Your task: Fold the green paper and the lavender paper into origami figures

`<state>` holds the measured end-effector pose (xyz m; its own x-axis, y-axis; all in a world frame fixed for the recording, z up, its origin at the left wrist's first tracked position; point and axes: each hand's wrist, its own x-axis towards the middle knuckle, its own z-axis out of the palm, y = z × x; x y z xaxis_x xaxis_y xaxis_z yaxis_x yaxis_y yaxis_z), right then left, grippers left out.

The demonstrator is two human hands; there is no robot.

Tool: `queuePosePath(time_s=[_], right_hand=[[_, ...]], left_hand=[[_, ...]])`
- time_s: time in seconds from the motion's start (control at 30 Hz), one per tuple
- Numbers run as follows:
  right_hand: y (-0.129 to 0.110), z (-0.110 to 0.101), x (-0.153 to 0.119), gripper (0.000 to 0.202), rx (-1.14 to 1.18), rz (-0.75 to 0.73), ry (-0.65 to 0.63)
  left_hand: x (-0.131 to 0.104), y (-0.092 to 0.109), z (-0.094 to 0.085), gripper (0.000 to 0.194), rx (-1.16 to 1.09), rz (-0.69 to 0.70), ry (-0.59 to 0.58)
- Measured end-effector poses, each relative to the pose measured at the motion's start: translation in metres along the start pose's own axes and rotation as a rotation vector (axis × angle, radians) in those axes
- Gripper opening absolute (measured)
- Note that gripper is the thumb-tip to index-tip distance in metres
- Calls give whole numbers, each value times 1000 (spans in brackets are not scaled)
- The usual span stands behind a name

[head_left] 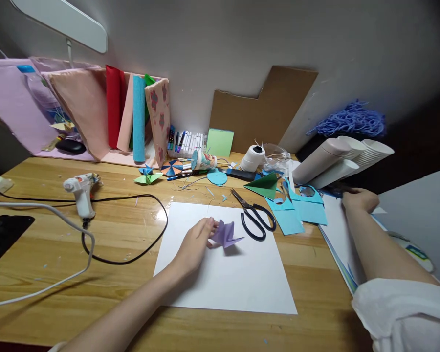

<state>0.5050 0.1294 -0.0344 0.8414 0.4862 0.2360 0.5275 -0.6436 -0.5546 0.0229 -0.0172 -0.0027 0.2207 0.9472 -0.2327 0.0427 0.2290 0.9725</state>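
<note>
Left hand (195, 240) pinches folded purple paper (224, 235) at one end, over white sheet (223, 283); light grip should spare the creases, clear of scissors (248, 207). Right hand (360, 200) at far end of paper stack (339, 227); cannot tell whether it grips anything
</note>
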Motion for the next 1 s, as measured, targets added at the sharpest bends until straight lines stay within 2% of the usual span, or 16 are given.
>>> queuePosePath(time_s=[0.1,0.2,0.27,0.37,0.47,0.53,0.6,0.67,0.73,0.87,1.0], right_hand=[[-2,0,-3,36,1,35,20],[-4,-1,-9,37,-9,52,41],[-6,-2,-12,39,-19,55,54],[-9,-3,-16,44,-36,53,63],[-10,-3,-18,44,-50,52,43],[-10,-3,-17,41,-59,52,25],[-9,-3,-16,39,-67,49,17],[-8,-3,-14,38,-76,43,21],[-6,-2,-12,38,-84,31,27],[-4,-3,-11,42,-96,-9,18],[-3,-6,-13,43,-103,-61,-15]], left_hand=[[1,-2,-1,39,14,-34,-33],[-1,-3,-1,38,146,23,-30],[-4,-1,1,45,270,131,-34],[-7,5,5,59,513,357,-103],[-5,5,10,49,673,486,-178],[-2,2,12,37,699,503,-181],[-1,0,14,32,688,497,-150],[-1,0,15,39,676,509,-147],[-1,3,19,50,688,560,-212],[2,14,36,60,729,637,-370],[14,17,67,67,709,681,-378]])
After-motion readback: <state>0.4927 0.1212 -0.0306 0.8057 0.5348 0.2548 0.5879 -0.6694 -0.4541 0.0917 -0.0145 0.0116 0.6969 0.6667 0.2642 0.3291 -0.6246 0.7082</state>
